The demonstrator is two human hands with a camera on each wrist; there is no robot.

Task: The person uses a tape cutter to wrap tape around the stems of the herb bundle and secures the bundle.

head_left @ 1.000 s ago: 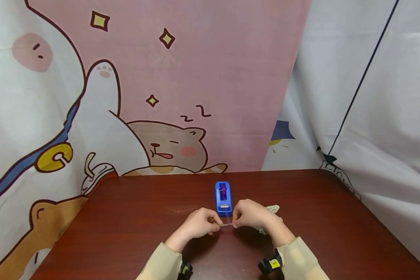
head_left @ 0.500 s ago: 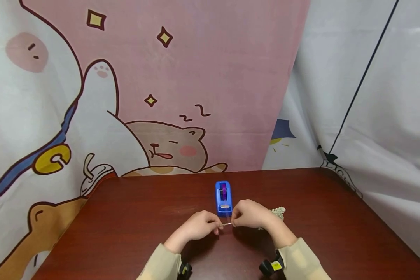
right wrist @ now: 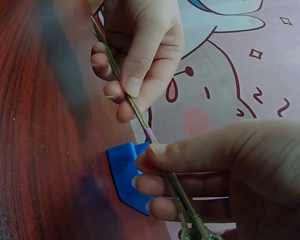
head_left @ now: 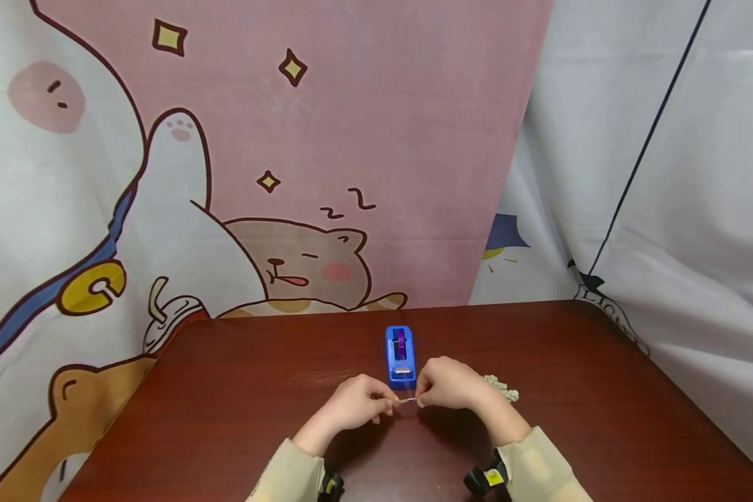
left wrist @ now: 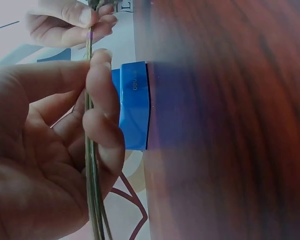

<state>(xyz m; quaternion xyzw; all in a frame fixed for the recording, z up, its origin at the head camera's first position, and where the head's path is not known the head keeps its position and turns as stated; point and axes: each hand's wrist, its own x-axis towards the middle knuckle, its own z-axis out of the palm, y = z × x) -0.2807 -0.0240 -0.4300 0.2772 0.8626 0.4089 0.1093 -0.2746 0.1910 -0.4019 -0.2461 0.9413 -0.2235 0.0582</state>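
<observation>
Left hand (head_left: 359, 403) and right hand (head_left: 450, 383) both pinched the stems (right wrist: 136, 111) over the desk (head_left: 276, 390)

Each hand held them between thumb and fingers, a purple band (right wrist: 149, 134) showing round the stems beside the right thumb in the right wrist view; in the head view the gap between the hands lay at lower centre of the frame, just in front of the blue dispenser (head_left: 401, 381), while pale clusters (head_left: 500, 388) showed past the right forearm, right of lower centre, and a cartoon cloth (head_left: 427, 139) filled the upper frame
</observation>
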